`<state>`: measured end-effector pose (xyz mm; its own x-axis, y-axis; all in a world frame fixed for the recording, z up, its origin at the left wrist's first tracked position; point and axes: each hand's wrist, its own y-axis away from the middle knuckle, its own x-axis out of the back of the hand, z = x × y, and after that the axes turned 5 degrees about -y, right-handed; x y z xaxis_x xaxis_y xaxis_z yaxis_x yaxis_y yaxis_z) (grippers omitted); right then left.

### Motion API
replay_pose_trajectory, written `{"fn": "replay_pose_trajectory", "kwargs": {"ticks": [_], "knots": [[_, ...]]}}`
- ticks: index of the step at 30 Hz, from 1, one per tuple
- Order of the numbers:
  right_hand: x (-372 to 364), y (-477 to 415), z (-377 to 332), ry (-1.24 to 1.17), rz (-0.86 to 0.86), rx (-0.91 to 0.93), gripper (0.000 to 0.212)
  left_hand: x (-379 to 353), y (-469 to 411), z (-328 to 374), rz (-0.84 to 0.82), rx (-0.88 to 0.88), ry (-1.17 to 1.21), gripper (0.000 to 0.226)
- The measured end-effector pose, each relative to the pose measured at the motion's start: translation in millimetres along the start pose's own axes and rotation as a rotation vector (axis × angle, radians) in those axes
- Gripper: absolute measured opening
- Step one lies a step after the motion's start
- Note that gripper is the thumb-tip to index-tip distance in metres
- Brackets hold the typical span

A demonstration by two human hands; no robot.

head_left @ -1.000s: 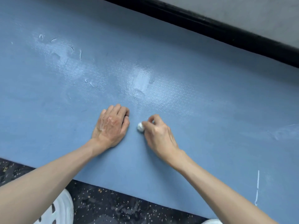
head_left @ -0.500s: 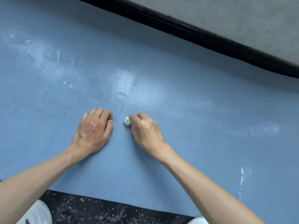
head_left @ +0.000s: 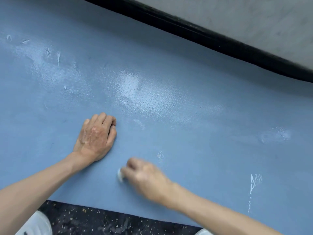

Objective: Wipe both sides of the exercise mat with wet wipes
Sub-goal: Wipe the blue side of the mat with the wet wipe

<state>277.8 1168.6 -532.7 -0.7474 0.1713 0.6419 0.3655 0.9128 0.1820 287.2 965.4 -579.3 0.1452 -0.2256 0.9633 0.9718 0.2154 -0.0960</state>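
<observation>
I can read no text, label, brand or number here. The pale marks on the blue mat (head_left: 186, 78) are smears, not writing. A dark mark on the white shoe (head_left: 36, 223) at the lower edge is cut off, so I cannot read it.

The exercise mat (head_left: 186, 82) lies flat and fills most of the view, blue and finely textured. Its near edge runs across at 6 o'clock. A glossy wet patch shines just past centre toward 12 o'clock, with white smears at 10 and 4 o'clock. The wet wipe (head_left: 120, 174) is a small white wad, blurred. It sits toward 6 o'clock against the mat, pinched in the right hand (head_left: 149, 178).
</observation>
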Motion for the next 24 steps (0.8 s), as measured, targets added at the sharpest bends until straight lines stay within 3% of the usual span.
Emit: {"fn": "replay_pose_trajectory", "kwargs": {"ticks": [3,6,14,17,22,24], "knots": [[35,-37,30,0.164,0.253,-0.207,0.024,-1,0,0,0.004,0.001,0.000,0.022],[45,-47,44,0.160,0.372,-0.235,0.018,-1,0,-1,0.011,-0.003,-0.002,0.020],[-6,22,8,0.054,-0.150,0.113,0.030,-1,1,-2,0.007,-0.010,-0.013,0.021],[16,-8,21,0.141,-0.033,0.068,0.032,-1,2,-1,0.000,-0.001,-0.018,0.020],[63,-50,57,0.189,0.377,-0.221,0.044,-2,1,-1,0.001,-0.017,-0.048,0.020],[56,-42,54,0.191,0.395,-0.255,0.037,-1,1,-1,0.005,-0.021,-0.047,0.022]]}}
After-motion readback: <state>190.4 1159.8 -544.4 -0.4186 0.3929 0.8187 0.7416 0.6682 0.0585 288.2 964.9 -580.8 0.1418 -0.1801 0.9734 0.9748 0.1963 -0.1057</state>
